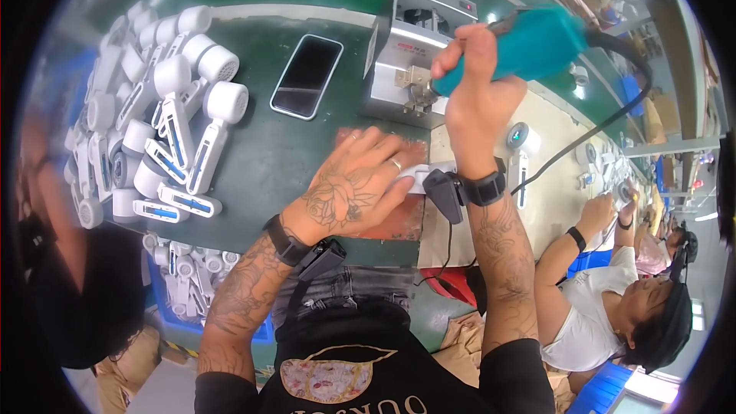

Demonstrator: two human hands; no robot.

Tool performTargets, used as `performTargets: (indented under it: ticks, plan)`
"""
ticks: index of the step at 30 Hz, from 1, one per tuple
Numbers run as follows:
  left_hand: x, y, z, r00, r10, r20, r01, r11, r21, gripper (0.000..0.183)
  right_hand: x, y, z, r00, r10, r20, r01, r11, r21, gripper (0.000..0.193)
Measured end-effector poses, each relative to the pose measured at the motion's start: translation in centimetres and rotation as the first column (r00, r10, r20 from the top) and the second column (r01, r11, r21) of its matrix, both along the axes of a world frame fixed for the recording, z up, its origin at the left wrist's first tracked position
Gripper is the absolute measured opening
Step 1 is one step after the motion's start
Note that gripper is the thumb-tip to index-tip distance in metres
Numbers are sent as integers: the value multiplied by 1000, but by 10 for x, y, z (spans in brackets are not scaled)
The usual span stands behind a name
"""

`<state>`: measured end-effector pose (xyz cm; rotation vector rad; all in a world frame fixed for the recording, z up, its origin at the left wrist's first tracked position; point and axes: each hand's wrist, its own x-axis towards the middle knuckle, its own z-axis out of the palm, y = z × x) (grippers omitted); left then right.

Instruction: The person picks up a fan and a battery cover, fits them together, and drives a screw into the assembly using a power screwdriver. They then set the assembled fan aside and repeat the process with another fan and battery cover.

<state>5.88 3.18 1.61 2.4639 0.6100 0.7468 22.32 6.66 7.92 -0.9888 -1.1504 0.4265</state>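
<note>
Teal tool (537,44), one; phone (308,75), one

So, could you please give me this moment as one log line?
left hand: holding white plastic piece over reddish-brown mat | right hand: gripping teal corded handheld tool | nearby: grey metal machine

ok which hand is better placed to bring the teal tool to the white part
Probably the right hand: it grips the teal tool, while the left hand holds the white part.
</note>
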Motion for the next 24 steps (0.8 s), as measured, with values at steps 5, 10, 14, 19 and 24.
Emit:
performTargets:
  ticks: [5, 10, 14, 19, 24]
  plan:
    - [2, -2, 1, 998, 9, 60, -8, 1000, -20, 34, 1, -3, -7, 999, 45, -2, -45, 997, -58, 34]
    - [-5, 3, 2, 1000, -4, -6, 4, 1000, -23, 37, -6, -39, 5, 1000, 3, 3, -3, 986, -167, 33]
    - [-2, 3, 2, 999, -46, -14, 45, 998, -45, 40, 0, -95, 3, 982, 48, -181, -77, 985, -152, 45]
    - [-2, 1, 4, 998, -46, -45, 41, 993, -111, 38, 3, -112, -9, 989, 100, -108, -118, 977, -177, 60]
    - [-1, 0, 6, 996, -67, -63, 60, 992, -113, 37, 3, -109, -8, 991, 104, -87, -117, 981, -153, 60]
